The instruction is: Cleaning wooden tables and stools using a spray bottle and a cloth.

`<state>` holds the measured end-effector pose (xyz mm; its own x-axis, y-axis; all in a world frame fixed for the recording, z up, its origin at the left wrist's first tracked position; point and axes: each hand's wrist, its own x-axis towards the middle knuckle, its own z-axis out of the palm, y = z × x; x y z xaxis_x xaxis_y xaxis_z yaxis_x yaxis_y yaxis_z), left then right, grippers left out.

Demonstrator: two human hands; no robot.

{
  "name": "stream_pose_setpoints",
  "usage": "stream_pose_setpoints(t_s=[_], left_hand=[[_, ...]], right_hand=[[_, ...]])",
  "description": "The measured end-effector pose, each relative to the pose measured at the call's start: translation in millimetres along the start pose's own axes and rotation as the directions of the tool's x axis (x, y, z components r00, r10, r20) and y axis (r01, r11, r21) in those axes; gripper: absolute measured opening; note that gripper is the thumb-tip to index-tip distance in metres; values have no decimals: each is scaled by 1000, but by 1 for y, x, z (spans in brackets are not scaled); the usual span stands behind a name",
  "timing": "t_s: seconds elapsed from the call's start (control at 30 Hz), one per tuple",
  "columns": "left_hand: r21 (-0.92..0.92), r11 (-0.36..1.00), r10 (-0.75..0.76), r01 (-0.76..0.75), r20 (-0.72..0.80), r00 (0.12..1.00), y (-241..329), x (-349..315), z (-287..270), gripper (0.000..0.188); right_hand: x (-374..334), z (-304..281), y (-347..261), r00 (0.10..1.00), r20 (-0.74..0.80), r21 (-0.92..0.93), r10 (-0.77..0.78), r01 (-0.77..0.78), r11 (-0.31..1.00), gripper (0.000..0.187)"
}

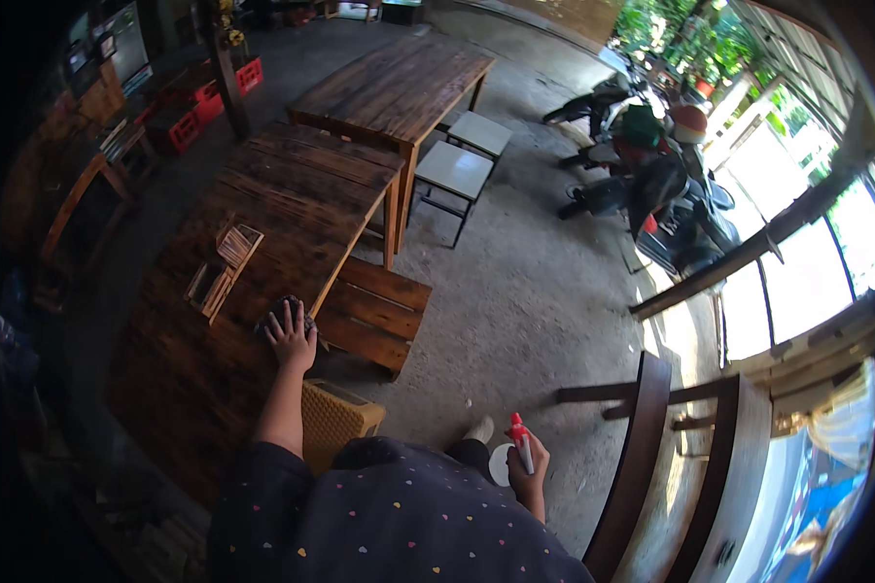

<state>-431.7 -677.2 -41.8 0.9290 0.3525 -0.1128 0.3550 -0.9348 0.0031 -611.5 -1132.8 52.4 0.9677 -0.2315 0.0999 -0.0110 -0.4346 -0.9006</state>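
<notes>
Cloth (264,322) sits at the table's (190,364) right edge, under the left hand (292,340), whose fingers are spread flat; the right hand's (528,473) fingers wrap a spray bottle (518,429), out past that edge. From my remote view, I judge an even palm best, with the cloth held inside the edge. Bare surface gives me room leftward, though the wooden box (234,277), near the fingers, limits reach.

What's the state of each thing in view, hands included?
Left hand: spread open, palm down on dark cloth
Dark cloth: under that hand, on wooden table
Right hand: closed around spray bottle
Spray bottle: held, away from the table
Wooden holder: open-topped, things inside
Stools: upright
Motorbikes: parked, upright
</notes>
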Motion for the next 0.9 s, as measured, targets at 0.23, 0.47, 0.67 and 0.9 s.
stream_pose_setpoints(t_s=[0.23,0.47,0.67,0.9], left_hand=[[-27,977,-214,213,-116,970,28,13,3,78],[-5,804,-589,595,134,797,87,48,-38,88],[-81,663,-717,744,217,663,96,64,-35,82],[-109,436,-869,893,209,449,115,83,-28,80]], right_hand=[[179,-25,84,934,354,-17,58,-55,998,37],[390,15,27,659,683,98,-315,344,934,35],[518,107,-49,297,835,304,-463,452,839,32],[586,226,-104,95,845,417,-527,499,759,24]])
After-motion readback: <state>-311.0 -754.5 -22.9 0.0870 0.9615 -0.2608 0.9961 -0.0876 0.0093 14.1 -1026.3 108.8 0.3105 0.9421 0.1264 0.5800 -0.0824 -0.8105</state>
